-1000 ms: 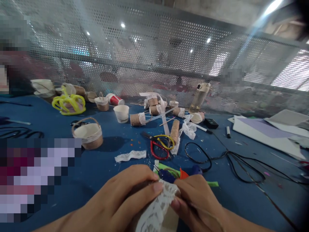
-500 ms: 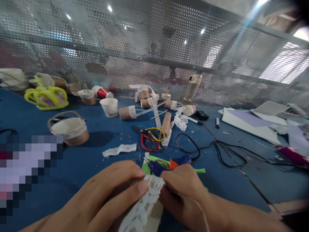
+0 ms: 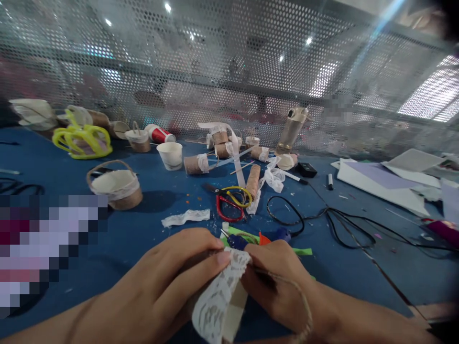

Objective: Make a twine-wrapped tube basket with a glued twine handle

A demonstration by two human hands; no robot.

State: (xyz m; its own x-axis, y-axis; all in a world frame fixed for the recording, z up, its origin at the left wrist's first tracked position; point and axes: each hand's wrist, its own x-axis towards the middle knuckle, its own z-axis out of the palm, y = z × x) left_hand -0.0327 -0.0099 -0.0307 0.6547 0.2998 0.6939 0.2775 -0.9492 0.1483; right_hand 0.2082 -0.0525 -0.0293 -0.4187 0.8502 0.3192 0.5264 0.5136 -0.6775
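Observation:
Close to me, a small cup basket is gripped between both hands, with white lace [image 3: 215, 301] around its rim and its pale inside wall [image 3: 236, 310] partly showing. My left hand [image 3: 168, 282] wraps the lace side, fingertips pressing the lace near its far end. On the other side, my right hand [image 3: 283, 282] closes around the rim; its fingertips are partly hidden. A twine handle [image 3: 306, 306] loops out past the right hand. Just beyond the hands, a blue glue gun [image 3: 238, 241] with an orange trigger lies on green paper [image 3: 303, 251].
Scissors [image 3: 230, 212] with red and yellow handles, a lace scrap [image 3: 186, 217] and a finished-looking basket [image 3: 125, 196] lie ahead. A black cord [image 3: 333, 215] runs rightward. White cup [image 3: 170, 155], yellow crown-like piece [image 3: 82, 148], bottle [image 3: 292, 131] and paper sheets [image 3: 380, 191] stand farther off.
The view has shifted slightly, so the table items appear farther right. Both hands keep their hold on the cup basket, which shows a little more of its curved lace rim.

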